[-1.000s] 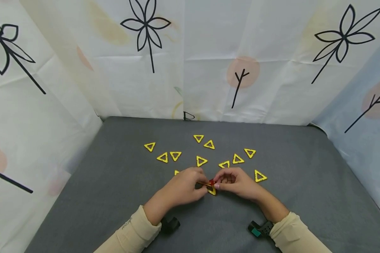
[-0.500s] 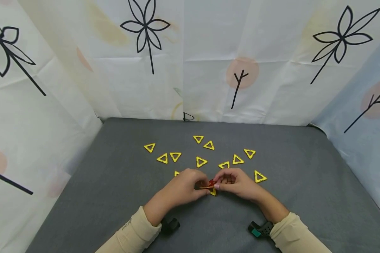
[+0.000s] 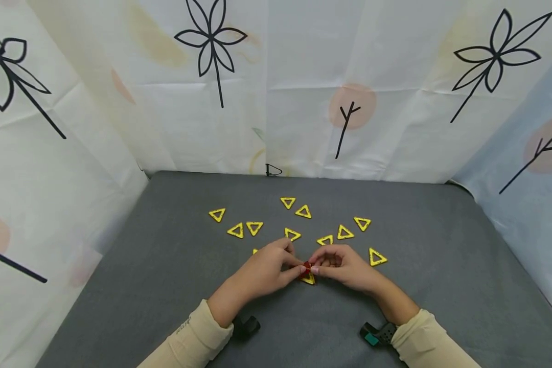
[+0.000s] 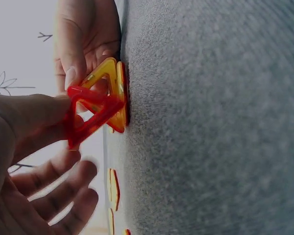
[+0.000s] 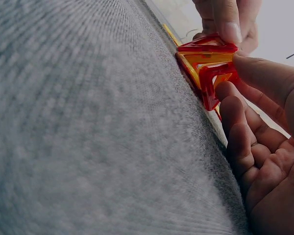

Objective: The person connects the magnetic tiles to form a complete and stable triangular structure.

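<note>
Between my hands, a small group of see-through red and yellow triangle tiles sits on the grey cloth. My left hand (image 3: 269, 268) pinches a red triangle tile (image 4: 105, 113) between thumb and fingers, tilted against the group. From the other side my right hand (image 3: 347, 266) pinches the top of a raised tile (image 5: 206, 85), which looks red in the right wrist view. Under these lies a yellow triangle tile (image 3: 309, 279) flat on the cloth. The fingers partly cover the raised tiles, so how their edges meet is hard to tell.
Several yellow triangle tiles lie flat and scattered beyond the hands, such as one triangle (image 3: 377, 257) right of the right hand and another (image 3: 217, 214) far left. A patterned white curtain (image 3: 299, 128) stands behind the grey table (image 3: 175, 286).
My left hand has turned its tile from a flat, edge-on pose to a tilted one and brought its fingertips closer to the right hand. The right hand has stayed in place.
</note>
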Available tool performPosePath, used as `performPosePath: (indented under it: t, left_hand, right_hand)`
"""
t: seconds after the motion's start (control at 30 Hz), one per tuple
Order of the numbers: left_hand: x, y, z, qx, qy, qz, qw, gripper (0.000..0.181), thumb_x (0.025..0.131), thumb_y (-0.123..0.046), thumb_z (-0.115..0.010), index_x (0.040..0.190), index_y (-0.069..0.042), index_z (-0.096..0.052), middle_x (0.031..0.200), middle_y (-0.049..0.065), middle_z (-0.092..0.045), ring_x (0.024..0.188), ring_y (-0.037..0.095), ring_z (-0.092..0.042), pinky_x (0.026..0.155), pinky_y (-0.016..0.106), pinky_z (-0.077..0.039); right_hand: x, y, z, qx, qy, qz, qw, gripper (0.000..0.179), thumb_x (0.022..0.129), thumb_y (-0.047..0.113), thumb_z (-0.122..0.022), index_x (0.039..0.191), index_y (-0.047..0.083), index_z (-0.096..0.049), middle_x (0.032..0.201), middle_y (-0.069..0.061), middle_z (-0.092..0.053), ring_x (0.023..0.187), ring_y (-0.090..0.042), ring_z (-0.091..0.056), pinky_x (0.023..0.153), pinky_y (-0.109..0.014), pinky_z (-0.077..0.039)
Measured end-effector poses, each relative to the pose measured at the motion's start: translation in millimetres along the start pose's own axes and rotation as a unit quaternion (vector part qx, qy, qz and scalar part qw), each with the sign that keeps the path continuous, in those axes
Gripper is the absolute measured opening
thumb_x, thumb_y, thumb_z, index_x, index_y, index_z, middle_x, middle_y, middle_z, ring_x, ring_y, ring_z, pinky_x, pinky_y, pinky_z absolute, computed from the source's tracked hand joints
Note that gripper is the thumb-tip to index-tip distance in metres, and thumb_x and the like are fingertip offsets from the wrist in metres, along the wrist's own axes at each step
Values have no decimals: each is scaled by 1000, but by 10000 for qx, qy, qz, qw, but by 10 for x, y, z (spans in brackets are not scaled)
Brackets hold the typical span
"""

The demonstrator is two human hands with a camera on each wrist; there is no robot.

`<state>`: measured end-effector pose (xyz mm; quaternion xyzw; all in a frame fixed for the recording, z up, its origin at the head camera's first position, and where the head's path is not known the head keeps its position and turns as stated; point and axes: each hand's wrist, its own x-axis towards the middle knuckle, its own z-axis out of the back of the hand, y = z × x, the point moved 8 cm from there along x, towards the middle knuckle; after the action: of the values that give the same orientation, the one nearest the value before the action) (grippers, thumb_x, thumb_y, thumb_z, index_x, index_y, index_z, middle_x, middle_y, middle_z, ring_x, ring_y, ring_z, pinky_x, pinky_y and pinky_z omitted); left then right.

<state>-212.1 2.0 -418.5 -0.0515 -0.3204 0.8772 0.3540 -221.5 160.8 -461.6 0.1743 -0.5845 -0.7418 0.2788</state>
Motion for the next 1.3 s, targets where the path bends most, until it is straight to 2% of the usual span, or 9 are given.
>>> performPosePath:
  t: [0.07, 0.17, 0.27, 0.37, 0.5, 0.67, 0.97, 1.13, 1.3]
  left_hand:
    - [-5, 17, -9, 152, 15, 120, 9998, 15, 101, -26, -77, 107, -17, -86, 89, -8, -58, 73, 6, -47, 63, 19, -41]
    - [-3, 43, -32, 168, 105, 232, 9995, 13, 101, -23, -76, 106, -16, -85, 90, -8, -64, 74, 3, -52, 65, 20, -46]
    - [6, 50, -41, 168, 171, 244, 9994, 11, 100, -19, -75, 107, -14, -83, 91, -8, -72, 77, 1, -58, 70, 21, -52]
    - [12, 51, -40, 206, 214, 242, 9993, 10, 97, -16, -76, 105, -15, -81, 89, -8, -72, 76, 2, -60, 72, 21, -53]
    - [8, 56, -45, 175, 299, 308, 9989, 12, 91, -19, -83, 103, -15, -81, 85, -8, -71, 74, 3, -61, 69, 21, -52]
    - [7, 74, -80, -1, 344, 374, 9987, 26, 85, -27, -92, 104, -15, -80, 84, -8, -73, 73, 0, -63, 68, 20, -53]
    - [23, 64, -164, -317, 347, 340, 9983, 11, 94, -20, -84, 101, -13, -79, 81, -9, -74, 67, -7, -62, 64, 16, -53]
    - [28, 20, -142, -63, 264, 192, 9994, 3, 96, -17, -80, 98, -15, -81, 80, -11, -72, 66, -4, -58, 63, 17, -50]
    - [20, -19, -137, 171, 181, 72, 9997, 9, 95, -16, -81, 104, -15, -84, 87, -8, -75, 73, 0, -61, 67, 19, -51]
  right_hand:
    - [2, 1, 1, 0, 0, -24, 10000, 16, 101, 5, -71, 117, 1, -73, 101, -19, -74, 85, -14, -72, 74, -30, -60]
    - [4, -1, 3, -56, -12, -73, 10000, 16, 101, 6, -72, 116, 2, -73, 100, -17, -74, 84, -14, -71, 74, -30, -60]
    - [4, 5, 3, -107, -21, -71, 9999, 16, 101, 7, -72, 116, 3, -73, 100, -16, -74, 84, -14, -71, 74, -30, -60]
    - [6, 18, 3, -115, -28, -37, 9999, 15, 100, 6, -72, 115, 2, -73, 99, -16, -74, 83, -13, -71, 74, -29, -59]
    - [5, 18, 3, -103, -50, -82, 9999, 16, 100, 6, -73, 115, 1, -72, 99, -14, -73, 83, -11, -70, 74, -29, -59]
    - [-2, 4, 5, -165, -70, -167, 9997, 17, 100, 8, -74, 115, 2, -73, 99, -12, -73, 84, -11, -69, 74, -29, -59]
    - [2, 4, 2, -137, -54, -136, 9998, 16, 101, 8, -73, 116, 4, -73, 100, -14, -74, 85, -11, -71, 75, -29, -60]
    - [8, 12, -3, -93, -42, -115, 9999, 16, 101, 7, -73, 116, 3, -72, 100, -15, -74, 85, -12, -72, 75, -30, -60]
    - [4, 10, -4, -71, -28, -98, 9999, 17, 101, 7, -73, 117, 3, -72, 101, -16, -74, 85, -13, -72, 76, -30, -60]
